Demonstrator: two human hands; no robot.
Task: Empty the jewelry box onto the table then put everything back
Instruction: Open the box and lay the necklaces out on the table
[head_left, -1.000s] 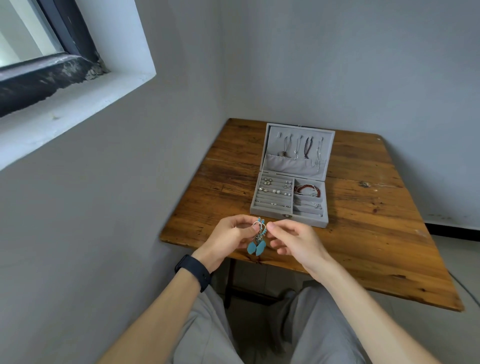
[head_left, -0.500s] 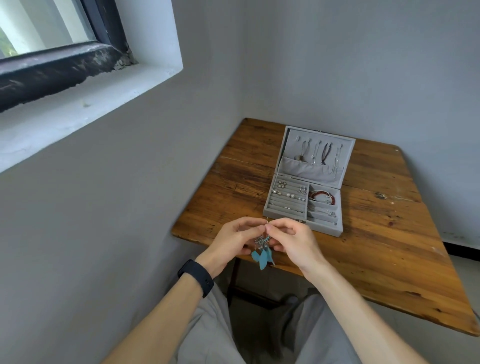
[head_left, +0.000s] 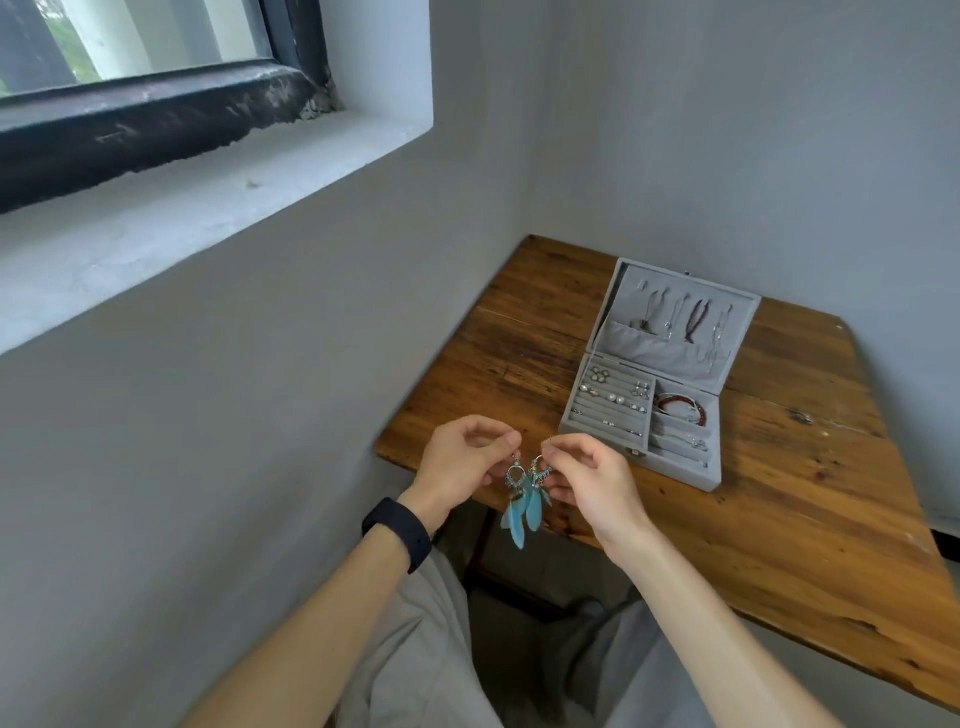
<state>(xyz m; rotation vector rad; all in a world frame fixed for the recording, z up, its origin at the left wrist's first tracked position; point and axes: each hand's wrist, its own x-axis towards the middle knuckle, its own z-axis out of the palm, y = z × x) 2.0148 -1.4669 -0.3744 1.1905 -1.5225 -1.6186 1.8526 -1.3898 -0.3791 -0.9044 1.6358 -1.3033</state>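
Earrings (head_left: 524, 499) now separated, one in each of the hands.

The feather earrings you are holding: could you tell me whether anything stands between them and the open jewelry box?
Nothing visible does. The feather earrings hang from both hands at the table's near edge, and only bare table lies between them and the open jewelry box.

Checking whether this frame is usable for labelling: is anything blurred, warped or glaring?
Head view: wide-angle warp bows the window sill and table; soft daylight, no glare; feather earrings and both hands fairly sharp; small pieces in the jewelry box too tiny to resolve.
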